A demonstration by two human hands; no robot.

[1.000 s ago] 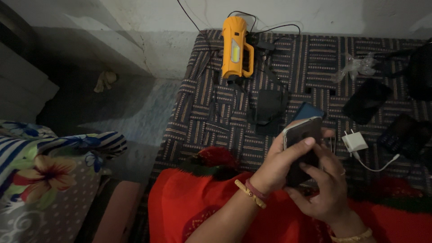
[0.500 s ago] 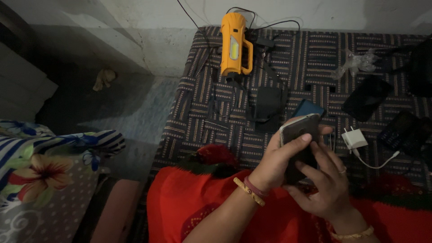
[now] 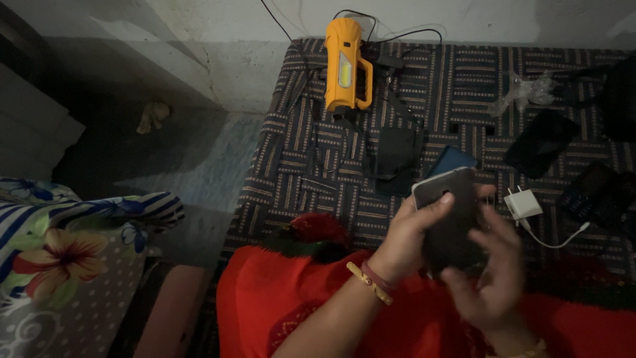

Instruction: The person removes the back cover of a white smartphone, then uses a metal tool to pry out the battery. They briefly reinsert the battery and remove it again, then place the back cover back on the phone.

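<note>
My left hand (image 3: 412,237) grips a dark phone with a silvery edge (image 3: 448,212), thumb across its upper corner. My right hand (image 3: 491,272) hovers over the phone's lower part, fingers spread and blurred; whether it touches the phone is unclear. Both wrists wear bangles. The hands are above red cloth (image 3: 318,305) on my lap, at the near edge of a striped patterned mat (image 3: 311,159).
On the mat lie an orange torch (image 3: 346,65) with cables, a dark flat case (image 3: 396,159), a blue phone (image 3: 452,160), a white charger with cable (image 3: 523,203), other dark phones (image 3: 538,142) and crumpled plastic (image 3: 523,94). A floral cushion (image 3: 59,265) sits at left.
My right hand has slid down off the phone's side and opened, now blurred below it. My left hand keeps the phone in about the same place.
</note>
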